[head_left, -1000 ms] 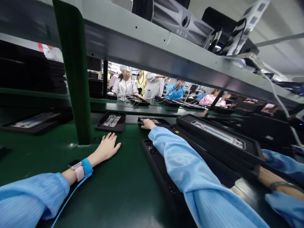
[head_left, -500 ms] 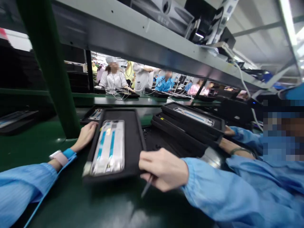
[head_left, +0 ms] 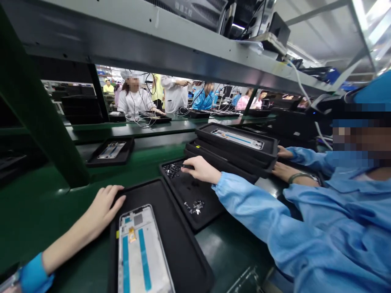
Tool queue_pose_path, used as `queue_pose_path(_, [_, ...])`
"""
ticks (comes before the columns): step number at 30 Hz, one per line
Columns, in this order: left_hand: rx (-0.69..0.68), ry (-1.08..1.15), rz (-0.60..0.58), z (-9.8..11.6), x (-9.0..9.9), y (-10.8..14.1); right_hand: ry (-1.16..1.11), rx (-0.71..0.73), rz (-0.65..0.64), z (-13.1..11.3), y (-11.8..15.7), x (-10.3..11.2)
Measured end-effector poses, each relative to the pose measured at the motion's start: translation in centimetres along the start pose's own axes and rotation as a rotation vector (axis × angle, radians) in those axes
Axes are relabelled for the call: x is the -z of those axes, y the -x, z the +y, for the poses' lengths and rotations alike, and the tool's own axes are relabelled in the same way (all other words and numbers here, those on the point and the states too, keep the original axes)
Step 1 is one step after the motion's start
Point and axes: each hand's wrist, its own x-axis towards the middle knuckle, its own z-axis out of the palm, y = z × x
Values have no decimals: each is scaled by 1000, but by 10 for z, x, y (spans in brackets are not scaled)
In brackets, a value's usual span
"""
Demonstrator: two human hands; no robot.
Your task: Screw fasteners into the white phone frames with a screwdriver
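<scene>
In the head view, my left hand (head_left: 102, 207) lies with fingers stretched over the upper left rim of a black tray (head_left: 180, 244) on the bench. A silver phone frame (head_left: 161, 260) with blue strips lies inside, its lower end cut off by the view. My right hand (head_left: 201, 169) is closed on dark, slim tweezers (head_left: 187, 166). They are above a black parts tray (head_left: 204, 215), beside a heap of small dark parts (head_left: 171, 169). A second small pile of parts (head_left: 194, 206) lies nearer in that tray.
Stacked black trays (head_left: 232, 160) stand behind the parts tray, the top one holding another phone frame (head_left: 238, 138). A co-worker's hands (head_left: 282, 171) are at the stack's right end. Another tray (head_left: 122, 156) sits at back left, near a green post (head_left: 45, 122). A grey shelf (head_left: 183, 57) crosses overhead.
The tray with the phone frame has come down onto the bench, nearer me. My right hand has left its edge and moved up over the parts tray. My left hand stays at its rim.
</scene>
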Motion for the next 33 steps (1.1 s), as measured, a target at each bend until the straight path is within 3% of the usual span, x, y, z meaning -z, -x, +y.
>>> queue_pose_path(4, [-42, 72, -2, 6, -12, 6, -18, -86, -38, 17, -27, -16])
queue_pose_path(13, [-20, 104, 9, 11, -7, 11, 46, -96, -55, 25, -20, -31])
queue_pose_path(20, [-31, 88, -94, 9, -4, 9, 103, -98, -54, 30, -22, -38])
queue_pose_path(26, [-7, 111, -86, 14, -1, 5, 60, -64, -82, 17, -25, -19])
queue_pose_path(29, [28, 138, 42, 25, 6, 5, 25, -24, -76, 3, -25, -11])
queue_pose_path(31, [47, 217, 125, 36, 13, 6, -73, 41, -108, -11, -25, -14])
queue_pose_path(33, [80, 394, 67, 49, 19, 7, -243, 161, -176, -31, -25, -23])
